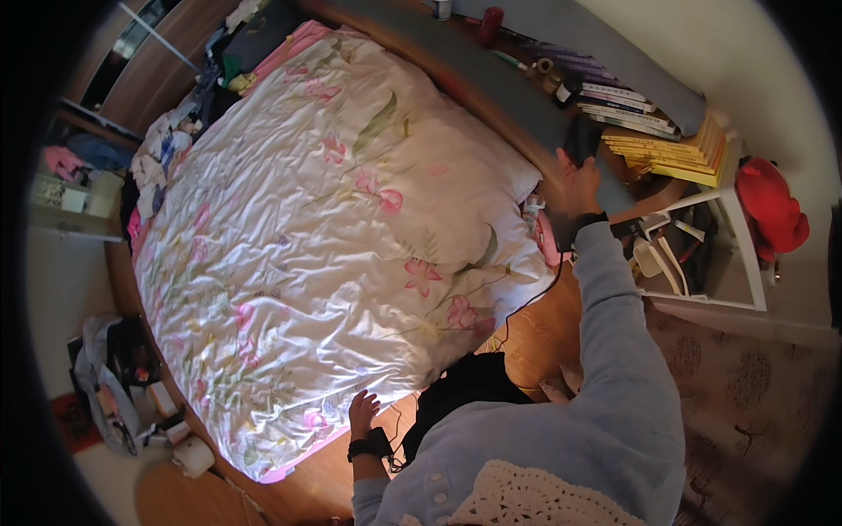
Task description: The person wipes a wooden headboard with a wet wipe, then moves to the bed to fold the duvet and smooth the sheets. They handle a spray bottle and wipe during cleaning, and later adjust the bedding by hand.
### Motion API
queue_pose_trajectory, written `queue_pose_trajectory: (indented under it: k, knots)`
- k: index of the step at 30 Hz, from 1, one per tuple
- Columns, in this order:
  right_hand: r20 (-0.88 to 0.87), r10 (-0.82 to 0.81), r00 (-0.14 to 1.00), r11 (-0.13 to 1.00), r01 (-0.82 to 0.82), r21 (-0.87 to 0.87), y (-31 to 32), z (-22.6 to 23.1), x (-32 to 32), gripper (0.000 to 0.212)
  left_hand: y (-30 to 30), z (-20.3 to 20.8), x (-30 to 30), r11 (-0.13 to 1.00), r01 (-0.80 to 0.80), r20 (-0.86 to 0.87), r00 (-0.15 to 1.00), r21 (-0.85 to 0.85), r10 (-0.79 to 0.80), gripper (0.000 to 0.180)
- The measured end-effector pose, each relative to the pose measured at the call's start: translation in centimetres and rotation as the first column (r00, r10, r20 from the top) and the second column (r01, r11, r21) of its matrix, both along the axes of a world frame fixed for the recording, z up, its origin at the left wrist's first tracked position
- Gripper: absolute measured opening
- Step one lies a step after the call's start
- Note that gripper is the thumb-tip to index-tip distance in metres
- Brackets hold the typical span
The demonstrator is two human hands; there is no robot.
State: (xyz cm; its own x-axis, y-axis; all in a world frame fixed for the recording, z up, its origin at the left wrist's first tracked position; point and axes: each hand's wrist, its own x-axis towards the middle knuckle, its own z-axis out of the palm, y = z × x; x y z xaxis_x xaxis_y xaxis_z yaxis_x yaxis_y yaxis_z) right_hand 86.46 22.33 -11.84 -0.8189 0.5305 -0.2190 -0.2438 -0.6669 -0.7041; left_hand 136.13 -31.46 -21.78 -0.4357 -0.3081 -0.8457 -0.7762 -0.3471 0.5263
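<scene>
My right hand reaches out over the headboard shelf at the upper right. Its fingers are closed at the lower end of a dark, soft-looking object, whose exact kind I cannot make out. My left hand hangs low by the near edge of the bed, empty, with its fingers apart. Between the hands and the far side spreads a rumpled white quilt with pink flowers and green leaves. Black bands with a cable sit on both wrists.
Stacked books, yellow books and small jars line the shelf. A white cubby with a red plush item stands at right. Clothes pile at far left; a toilet roll lies lower left.
</scene>
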Motion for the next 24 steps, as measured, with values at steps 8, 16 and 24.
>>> queue_pose_trajectory:
  k: [8, 16, 24]
  knots:
    - [-0.028, 0.012, 1.0, 0.995, -0.015, -0.103, 0.9, -1.1, -2.9, 0.04, 0.0, 0.7, 3.8, 0.997, -0.079, 0.036, 0.996, -0.015, 0.08, 0.042]
    - [0.099, 0.118, 0.988, 0.958, -0.139, 0.249, 1.8, 0.1, 0.7, 0.023, 0.7, 0.9, 6.7, 0.992, -0.112, 0.078, 0.991, 0.054, 0.108, 0.043]
    - [-0.226, 0.414, 0.882, 0.91, -0.406, 0.085, 1.7, -0.4, 14.4, 0.018, -1.5, 0.2, 5.8, 0.999, -0.037, 0.157, 0.987, 0.023, 0.033, 0.045]
